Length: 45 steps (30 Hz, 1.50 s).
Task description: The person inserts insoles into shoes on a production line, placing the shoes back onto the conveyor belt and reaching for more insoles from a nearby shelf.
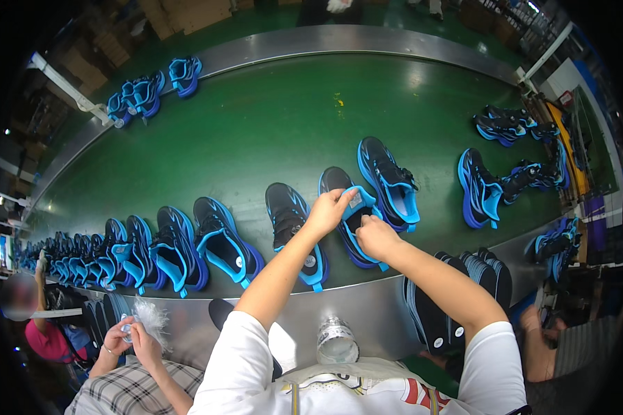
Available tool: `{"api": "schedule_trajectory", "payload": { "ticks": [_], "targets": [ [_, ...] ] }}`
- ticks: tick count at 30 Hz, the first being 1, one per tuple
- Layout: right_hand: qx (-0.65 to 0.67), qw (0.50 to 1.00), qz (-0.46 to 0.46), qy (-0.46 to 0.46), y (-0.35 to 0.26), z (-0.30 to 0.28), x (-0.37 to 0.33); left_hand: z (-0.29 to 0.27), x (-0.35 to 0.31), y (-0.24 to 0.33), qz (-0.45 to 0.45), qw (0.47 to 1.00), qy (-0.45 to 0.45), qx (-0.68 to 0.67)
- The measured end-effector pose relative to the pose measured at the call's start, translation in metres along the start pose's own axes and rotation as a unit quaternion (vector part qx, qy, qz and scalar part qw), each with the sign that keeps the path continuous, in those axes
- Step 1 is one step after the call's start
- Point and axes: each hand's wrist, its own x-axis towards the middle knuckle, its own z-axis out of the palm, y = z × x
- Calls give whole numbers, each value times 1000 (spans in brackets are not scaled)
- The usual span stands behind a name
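Left hand [327, 214] first: seen from the head camera, its thumb and fingers were pinched on the light blue tongue of a black sneaker with bright blue lining [333, 181], which lay on the long green desk [242, 131] straight ahead of the wearer. Its long axis ran away from the body, toe far and tipped slightly left, heel with its blue pull loop near. The right hand [377, 237] was curled at the right side of the shoe's opening; whether its fingers were clamped on anything could not be told. From the left hand, the opening lay to the right and toward the wearer; from the right hand, just to the left, and the right hand was the nearer of the two to the heel. A similar black-and-blue shoe [284, 200] lay on the left, another [375, 158] close on the right. As for writing, a small pale rectangular label [355, 200] sat on the tongue, its print too small to read; round white marks showed on the stacked dark insoles [422, 311] by the right forearm, likewise unreadable.
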Motion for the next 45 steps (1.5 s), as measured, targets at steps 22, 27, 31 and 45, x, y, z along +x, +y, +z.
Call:
{"api": "schedule_trajectory", "payload": {
  "ticks": [22,27,31,45],
  "targets": [
    [-237,931,-50,-273,1,7,33,-3,2,2,-41,999,-14,8],
    [-228,926,-108,-281,5,3,30,7,5,4,140,924,181,305],
    [-52,938,-64,-337,5,-27,13,6,9,-7,289,854,85,424],
    [341,868,-11,361,-7,69,-96,18,-25,5,300,823,65,477]
  ]
}}
